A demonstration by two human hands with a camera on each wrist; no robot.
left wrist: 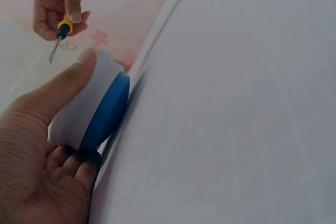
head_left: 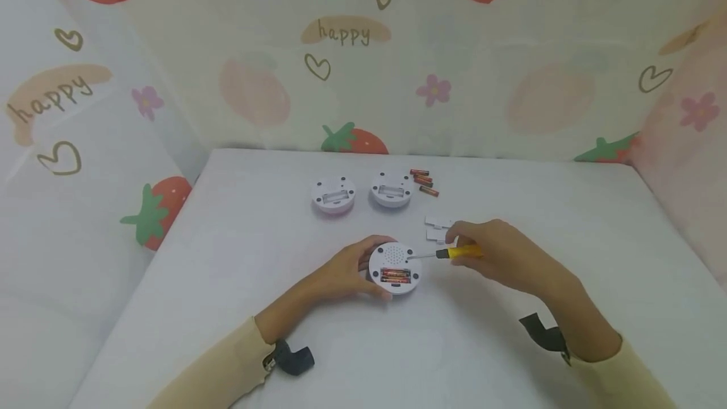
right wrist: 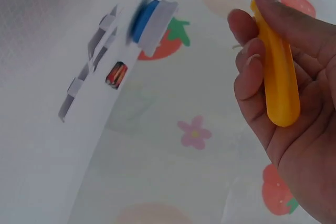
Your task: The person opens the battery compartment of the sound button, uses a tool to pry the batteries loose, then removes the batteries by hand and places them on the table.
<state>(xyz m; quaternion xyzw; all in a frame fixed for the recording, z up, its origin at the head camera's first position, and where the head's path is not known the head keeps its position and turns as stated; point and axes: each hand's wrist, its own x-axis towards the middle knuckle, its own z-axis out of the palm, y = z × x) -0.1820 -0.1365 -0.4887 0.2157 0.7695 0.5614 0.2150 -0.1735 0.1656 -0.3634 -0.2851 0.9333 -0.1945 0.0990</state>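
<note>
My left hand (head_left: 346, 270) grips a round white device (head_left: 416, 264) by its side, thumb at the front edge. Its underside faces up, showing a speaker grille and an uncovered battery compartment with several red and black batteries (head_left: 396, 276) in it. In the left wrist view its lower part is blue (left wrist: 107, 111). My right hand (head_left: 500, 257) holds a screwdriver by its yellow handle (right wrist: 278, 72). The metal shaft (head_left: 426, 255) points left, its tip over the device's underside beside the grille. I cannot tell whether the tip touches it.
Behind stand two similar devices, one at left (head_left: 334, 195) and one at right (head_left: 392, 190), with vacant battery compartments turned up. Several loose batteries (head_left: 423, 180) lie beside the right one. White battery covers (head_left: 436, 234) lie near my right fingers. A printed cloth wall (head_left: 363, 93) borders the table.
</note>
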